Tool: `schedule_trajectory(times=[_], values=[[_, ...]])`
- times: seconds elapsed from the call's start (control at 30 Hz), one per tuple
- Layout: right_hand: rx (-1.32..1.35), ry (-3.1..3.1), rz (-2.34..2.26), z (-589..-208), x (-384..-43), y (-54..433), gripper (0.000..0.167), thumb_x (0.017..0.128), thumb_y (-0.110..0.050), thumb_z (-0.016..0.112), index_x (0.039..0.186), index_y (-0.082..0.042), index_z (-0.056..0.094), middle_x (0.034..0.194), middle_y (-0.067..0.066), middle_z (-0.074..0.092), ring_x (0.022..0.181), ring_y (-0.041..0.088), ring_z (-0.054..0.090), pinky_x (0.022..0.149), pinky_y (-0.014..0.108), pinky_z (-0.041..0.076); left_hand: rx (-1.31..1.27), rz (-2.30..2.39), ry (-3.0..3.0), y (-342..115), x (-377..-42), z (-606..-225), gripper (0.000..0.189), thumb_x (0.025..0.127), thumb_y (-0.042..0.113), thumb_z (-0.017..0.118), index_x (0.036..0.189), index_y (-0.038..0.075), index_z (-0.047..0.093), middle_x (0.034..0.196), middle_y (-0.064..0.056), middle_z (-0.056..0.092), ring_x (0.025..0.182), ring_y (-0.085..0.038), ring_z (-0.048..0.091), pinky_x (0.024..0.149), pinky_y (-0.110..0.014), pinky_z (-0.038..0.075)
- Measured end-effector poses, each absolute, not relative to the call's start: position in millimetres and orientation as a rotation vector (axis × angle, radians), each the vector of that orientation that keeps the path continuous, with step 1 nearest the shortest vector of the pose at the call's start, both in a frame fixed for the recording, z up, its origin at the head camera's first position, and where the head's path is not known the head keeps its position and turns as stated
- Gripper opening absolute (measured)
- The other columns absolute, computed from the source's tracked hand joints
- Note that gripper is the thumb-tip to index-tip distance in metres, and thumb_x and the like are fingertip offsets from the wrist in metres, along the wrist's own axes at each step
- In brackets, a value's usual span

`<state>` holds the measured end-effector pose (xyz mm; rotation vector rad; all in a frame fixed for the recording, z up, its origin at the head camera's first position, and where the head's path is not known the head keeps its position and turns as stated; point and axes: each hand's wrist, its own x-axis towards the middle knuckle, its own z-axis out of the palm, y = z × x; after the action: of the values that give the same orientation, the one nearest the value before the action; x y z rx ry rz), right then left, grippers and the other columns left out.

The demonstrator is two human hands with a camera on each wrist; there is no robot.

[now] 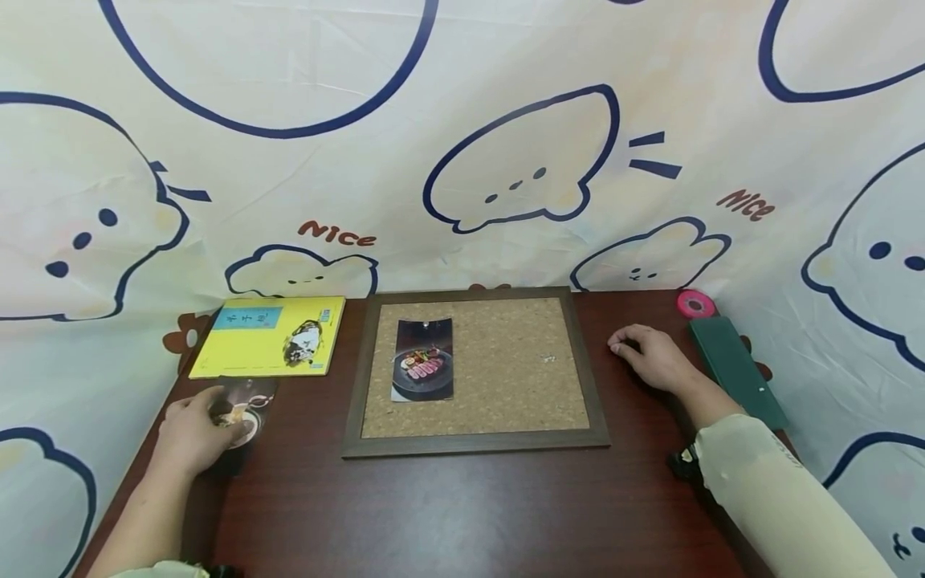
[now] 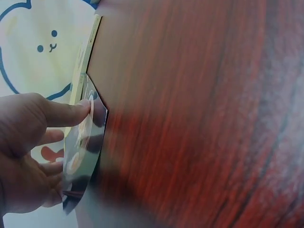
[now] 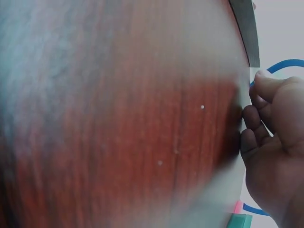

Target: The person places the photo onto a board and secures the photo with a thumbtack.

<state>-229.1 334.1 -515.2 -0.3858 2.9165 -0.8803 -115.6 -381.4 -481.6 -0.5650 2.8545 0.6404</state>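
At the left of the table, my left hand pinches a dark photo card showing food in a bowl. The left wrist view has the thumb on the printed face of the card, which looks bowed, fingers behind it. A framed cork board lies in the middle, with another food photo on its left half. A small clear pin sits at that photo's top edge, and small clear pins show on the right half. My right hand rests beside the board, fingers loosely curled, nothing visible in them.
A yellow book lies at the back left, just beyond the held card. At the right edge are a long green case and a pink roll. A printed cloth hangs around the table.
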Motion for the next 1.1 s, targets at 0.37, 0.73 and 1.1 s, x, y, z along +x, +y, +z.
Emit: schedule_trajectory(times=[0.37,0.73,1.1], values=[[-0.411,2.9,-0.852,-511,-226,334,0.011,0.107,-0.025,0.06,0.11,-0.018,0.069,0.105,0.002,0.07,0.094,0.024,0.06,0.089,0.046,0.049,-0.511,0.651,2.912,-383,-113,-486,0.086,0.085,0.025,0.082,0.148,-0.015,0.039,0.139,-0.048,0.035,0.126,-0.065,0.033,0.097,-0.076,0.036],[-0.352,2.922,-0.871,-510,-221,336,0.013,0.105,-0.02,0.063,0.112,-0.014,0.071,0.109,0.007,0.072,0.095,0.026,0.063,0.09,0.049,0.051,-0.533,0.727,2.96,-387,-108,-486,0.079,0.087,0.022,0.082,0.146,-0.015,0.043,0.144,-0.045,0.033,0.129,-0.062,0.033,0.101,-0.075,0.033],[-0.32,2.927,-0.882,-509,-220,339,0.014,0.105,-0.02,0.064,0.114,-0.013,0.071,0.111,0.01,0.073,0.095,0.028,0.061,0.09,0.049,0.05,-0.636,0.864,2.9,-387,-105,-473,0.077,0.092,0.019,0.074,0.154,-0.008,0.038,0.148,-0.045,0.029,0.133,-0.063,0.031,0.101,-0.075,0.034]])
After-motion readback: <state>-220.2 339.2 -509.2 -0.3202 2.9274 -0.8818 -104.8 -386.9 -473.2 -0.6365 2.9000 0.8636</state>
